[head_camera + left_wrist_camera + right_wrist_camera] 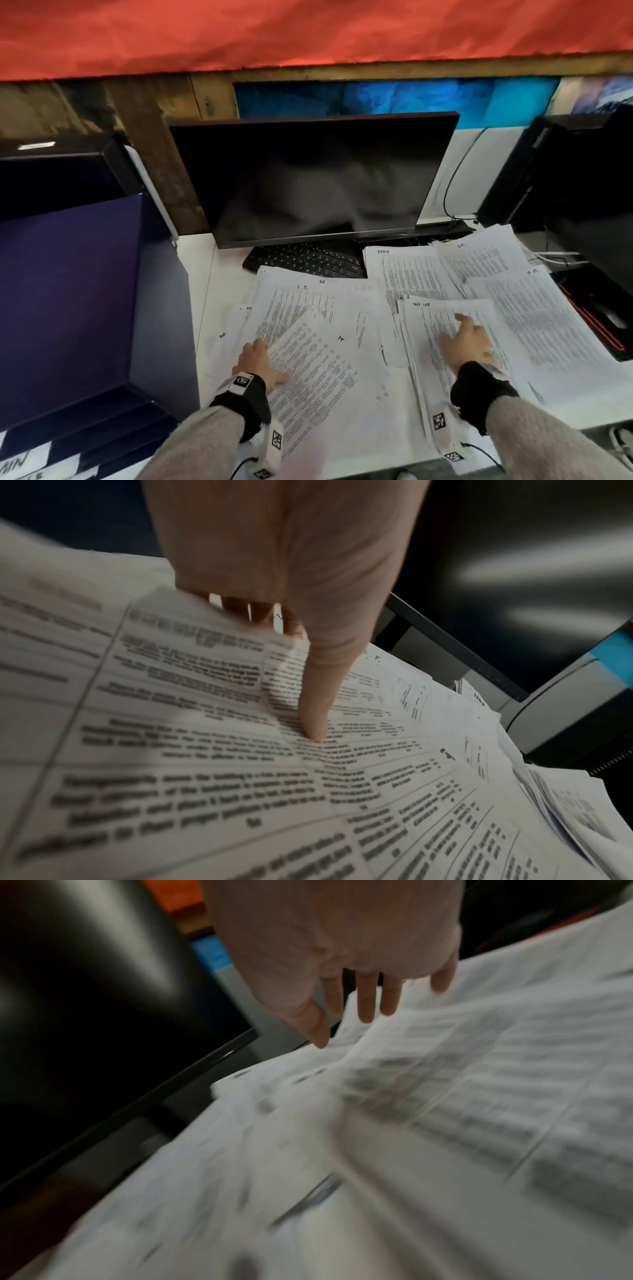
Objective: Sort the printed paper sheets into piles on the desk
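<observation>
Printed sheets lie spread over the white desk (202, 294). A loose heap (301, 294) lies at the left; overlapping piles (407, 270) (534, 308) lie at the right. My left hand (263, 363) pinches a tilted sheet (318, 377) at its left edge. In the left wrist view the thumb (318, 718) presses on the sheet (192, 750) and the fingers sit under its edge. My right hand (466, 339) hovers with spread, straight fingers over the front right pile (418, 329), holding nothing. The right wrist view is blurred; it shows that hand (352, 1020) open above paper (479, 1085).
A dark monitor (308, 178) stands at the back with a black keyboard (308, 260) partly under the papers. A dark blue tray stack (68, 291) fills the left side. A black computer tower (582, 171), cables (555, 258) and a red-edged black item (589, 318) border the right.
</observation>
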A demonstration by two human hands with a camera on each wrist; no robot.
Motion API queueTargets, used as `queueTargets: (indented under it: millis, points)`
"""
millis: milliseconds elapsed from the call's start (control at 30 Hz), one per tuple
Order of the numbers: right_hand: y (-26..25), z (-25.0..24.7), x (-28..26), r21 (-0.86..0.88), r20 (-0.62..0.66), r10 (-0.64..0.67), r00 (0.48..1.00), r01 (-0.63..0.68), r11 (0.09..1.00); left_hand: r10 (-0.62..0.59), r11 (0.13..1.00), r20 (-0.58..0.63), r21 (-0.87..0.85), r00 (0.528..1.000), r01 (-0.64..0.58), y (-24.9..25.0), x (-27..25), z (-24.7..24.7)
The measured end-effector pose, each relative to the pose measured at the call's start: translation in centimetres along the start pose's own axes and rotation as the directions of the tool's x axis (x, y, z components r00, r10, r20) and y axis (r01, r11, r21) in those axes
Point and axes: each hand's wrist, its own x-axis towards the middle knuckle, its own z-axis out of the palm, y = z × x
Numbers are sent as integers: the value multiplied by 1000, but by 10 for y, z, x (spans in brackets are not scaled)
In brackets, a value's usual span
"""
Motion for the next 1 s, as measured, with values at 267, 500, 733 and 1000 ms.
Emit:
queueTargets:
  millis: [267,500,733,1000]
  points:
    - [-60,85,-72,430,254,-135,958,13,903,-108,984,-224,-164,969,72,-28,4,-15]
    - [-75,120,-85,508,559,-36,828,-308,804,-189,972,-211,-176,959,153,-34,8,-16]
    - [-88,124,-93,566,592,-35,805,-384,730,-175,967,-198,-217,964,131,-36,5,-15]
    - [-86,134,-90,313,524,23,851,-218,924,172,967,-446,-93,879,-237,-27,-16,-15]
